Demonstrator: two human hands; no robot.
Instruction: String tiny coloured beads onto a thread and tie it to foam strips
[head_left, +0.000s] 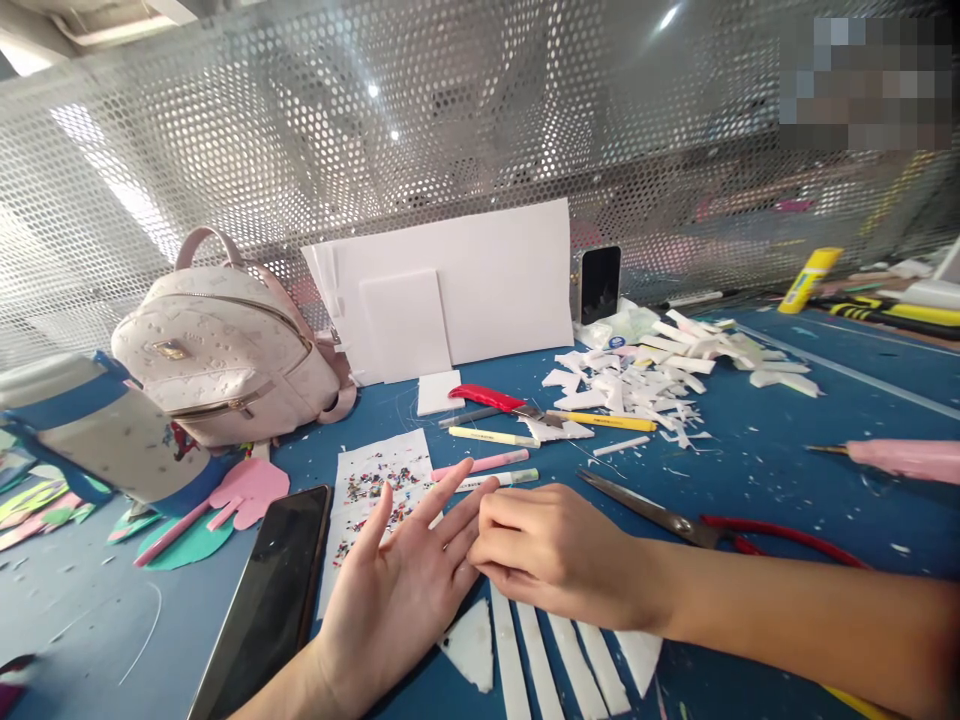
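The specks [375,490] look like the likeliest trouble: they lie loose on the paper [394,452], and the left hand [409,575] is held over or just in front of its near right part, so a low sweep of thumb or wrist could scatter them across the counter [97,650] or onto the phone [281,560] just left of the paper. That hand's grip is spread open, palm up, with nothing visible in it; the right hand [555,550], right of the paper, has its fingers bent in against the left fingertips, and whether its grip is closed on anything I cannot tell. Anything small pinched there could drop unnoticed among the white strips [511,650], which lie right of the paper and nearer the person, partly hidden by the hands. They appear thin and light, so a brushing wrist might shift or bend them. Farther right of the paper, the scissors [679,524] lie against the view of the right forearm [780,600], which hides part of their handles; a careless pull could drag them round
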